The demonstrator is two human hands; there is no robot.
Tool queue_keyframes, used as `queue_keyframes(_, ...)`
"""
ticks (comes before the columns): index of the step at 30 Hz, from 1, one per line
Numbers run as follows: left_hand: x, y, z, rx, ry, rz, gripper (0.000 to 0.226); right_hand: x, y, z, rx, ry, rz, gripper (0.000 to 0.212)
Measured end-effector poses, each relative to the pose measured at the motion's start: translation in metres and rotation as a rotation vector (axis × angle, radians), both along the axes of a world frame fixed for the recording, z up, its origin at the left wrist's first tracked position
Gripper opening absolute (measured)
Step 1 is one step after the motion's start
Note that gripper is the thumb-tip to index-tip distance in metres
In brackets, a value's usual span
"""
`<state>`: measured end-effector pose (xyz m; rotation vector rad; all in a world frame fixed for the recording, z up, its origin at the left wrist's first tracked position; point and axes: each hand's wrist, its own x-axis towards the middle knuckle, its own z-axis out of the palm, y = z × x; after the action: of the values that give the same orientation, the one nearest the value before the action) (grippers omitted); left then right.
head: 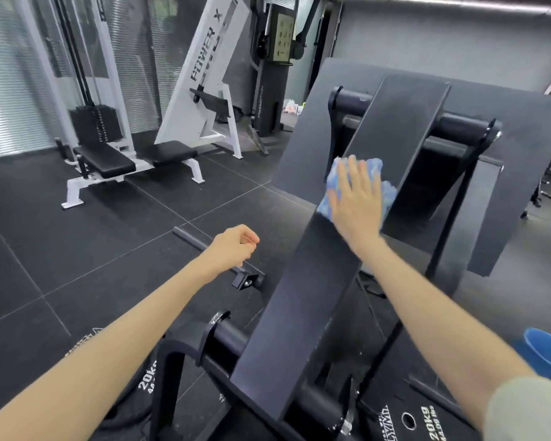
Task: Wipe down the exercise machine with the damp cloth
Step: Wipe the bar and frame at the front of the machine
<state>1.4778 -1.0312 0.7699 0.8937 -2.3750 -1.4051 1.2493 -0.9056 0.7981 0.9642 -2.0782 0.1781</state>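
Damp cloth [385, 186], blue/white, lies flat on the black slanted plate [315, 300] of the exercise machine [458, 128], abt halfway up the plate. Right hand [357, 198] sits on top of it, fingers straight & spread, palm pressing cloth against the plate; nothing curled round it. Cloth edges stick out above & to both sides of the fingers. Plate runs from btm centre up to a black crossbar w/ round end caps.

Left hand [236, 246] hangs in the air left of the plate, fingers loosely curled, holding nothing, not touching the machine.

Under the arms: black weight plates [427, 421] marked 20kg at btm left & btm right. Blue bucket [544, 351] at right edge, partly behind the right forearm. Short bar [191, 237] sticks out low by the left hand. Floor [77, 249] is dark rubber tile. Far left: white cable machine [204, 74] marked POWER, w/ black bench pads in front.
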Motion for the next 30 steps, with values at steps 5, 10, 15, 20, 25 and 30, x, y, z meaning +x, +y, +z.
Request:
queue_keyframes(5, -0.015, 0.007, -0.001, 0.008, -0.037, -0.039, 0.018, 0.075, 0.049, -0.102, 0.383, 0.029, 0.476, 0.046)
queue_keyframes(10, -0.024, 0.015, 0.004, 0.029, -0.049, -0.058, 0.021, 0.009, 0.035, -0.001, 0.428, 0.301, 0.481, 0.028)
queue_keyframes(15, -0.026, 0.025, 0.007, 0.077, 0.052, 0.032, 0.024, 0.024, 0.036, -0.042, 0.113, -0.047, 0.421, 0.034)
queue_keyframes(20, -0.013, 0.018, -0.001, 0.111, 0.062, 0.123, 0.02, 0.137, 0.079, -0.185, 0.34, -0.062, 0.514, 0.048)
queue_keyframes(25, -0.005, 0.037, -0.02, 0.082, -0.068, 0.025, 0.018, 0.119, 0.072, -0.159, 0.532, 0.014, 0.566, 0.038)
queue_keyframes(30, 0.01, 0.045, -0.032, 0.079, -0.08, 0.073, 0.02, 0.079, 0.045, -0.116, 0.005, -0.105, 0.156, 0.048)
